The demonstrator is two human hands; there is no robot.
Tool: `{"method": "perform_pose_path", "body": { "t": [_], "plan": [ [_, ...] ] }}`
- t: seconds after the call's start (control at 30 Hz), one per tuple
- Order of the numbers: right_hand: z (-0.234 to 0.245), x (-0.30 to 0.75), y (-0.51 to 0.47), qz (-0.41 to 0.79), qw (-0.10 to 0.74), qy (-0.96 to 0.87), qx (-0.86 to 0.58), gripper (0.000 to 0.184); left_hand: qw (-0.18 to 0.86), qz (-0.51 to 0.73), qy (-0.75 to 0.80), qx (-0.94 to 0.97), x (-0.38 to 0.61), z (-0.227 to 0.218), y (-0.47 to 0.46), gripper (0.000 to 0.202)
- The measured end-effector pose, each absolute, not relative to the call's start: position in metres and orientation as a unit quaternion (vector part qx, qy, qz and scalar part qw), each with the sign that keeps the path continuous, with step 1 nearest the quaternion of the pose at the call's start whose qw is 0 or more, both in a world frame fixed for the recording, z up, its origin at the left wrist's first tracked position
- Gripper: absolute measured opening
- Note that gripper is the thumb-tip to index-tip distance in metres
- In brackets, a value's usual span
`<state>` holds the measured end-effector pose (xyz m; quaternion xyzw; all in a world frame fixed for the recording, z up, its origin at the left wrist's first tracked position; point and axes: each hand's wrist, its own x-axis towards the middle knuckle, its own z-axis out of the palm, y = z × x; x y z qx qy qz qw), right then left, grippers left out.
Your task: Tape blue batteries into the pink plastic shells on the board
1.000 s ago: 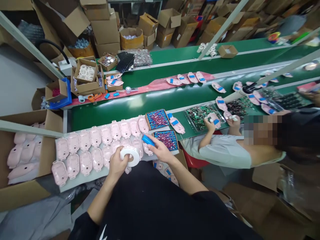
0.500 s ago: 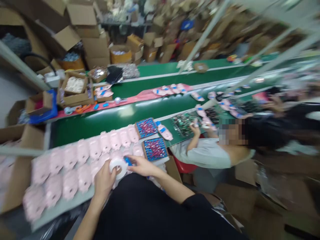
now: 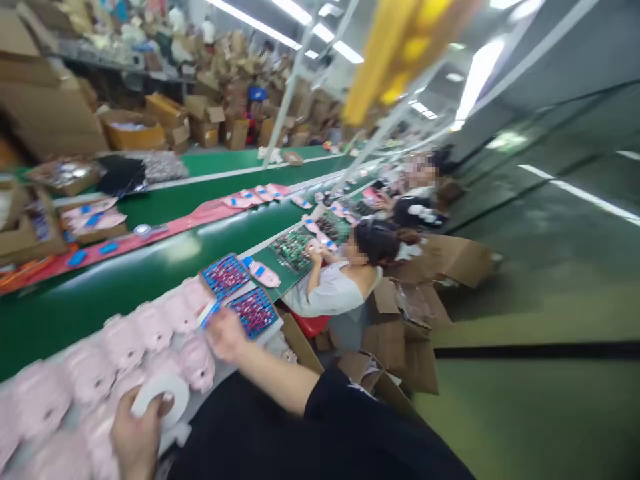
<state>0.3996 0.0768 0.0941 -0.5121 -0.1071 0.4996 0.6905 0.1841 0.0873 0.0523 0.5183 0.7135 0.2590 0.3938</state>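
My left hand (image 3: 134,437) sits at the bottom left, fingers wrapped round a white roll of tape (image 3: 161,395). Over the rows of pink plastic shells (image 3: 150,333) on the near bench, my right hand (image 3: 225,331) reaches forward. It pinches a small blue piece (image 3: 209,313) at its fingertips, close to a tray of red and blue parts (image 3: 253,311). Motion smears the whole picture.
A green conveyor belt (image 3: 125,273) runs behind the shells. A second parts tray (image 3: 225,275) lies by it. Seated co-workers (image 3: 345,277) work further along the line. Cardboard boxes (image 3: 425,267) stand on the floor at right and pile up behind the belt.
The view has swung up and to the right, showing the aisle and ceiling lights. My right hand moved away from the tape roll toward the parts tray with the blue piece.
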Motion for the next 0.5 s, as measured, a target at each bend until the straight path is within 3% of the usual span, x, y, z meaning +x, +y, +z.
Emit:
{"method": "perform_pose_path", "body": {
  "t": [0.07,0.13,0.2,0.3,0.43,0.5],
  "plan": [
    [0.088,0.453,0.095,0.502,0.689,-0.098,-0.514,0.049,0.44,0.298,0.703,0.473,0.18,0.052,0.081,0.043],
    [0.047,0.494,0.115,0.448,0.662,-0.168,-0.577,0.058,0.473,0.35,0.703,0.399,0.171,0.046,0.077,0.044],
    [-0.006,0.513,0.124,0.449,0.579,-0.257,-0.63,0.067,0.489,0.386,0.705,0.34,0.16,0.038,0.074,0.044],
    [-0.067,0.51,0.116,0.443,0.345,-0.442,-0.7,0.063,0.487,0.402,0.711,0.309,0.146,0.03,0.065,0.04],
    [-0.102,0.488,0.11,0.335,-0.037,-0.659,-0.672,0.055,0.499,0.397,0.71,0.298,0.14,0.02,0.05,0.038],
    [-0.113,0.478,0.114,0.303,-0.122,-0.708,-0.626,0.043,0.507,0.399,0.711,0.281,0.141,0.016,0.046,0.04]
  ]
}}
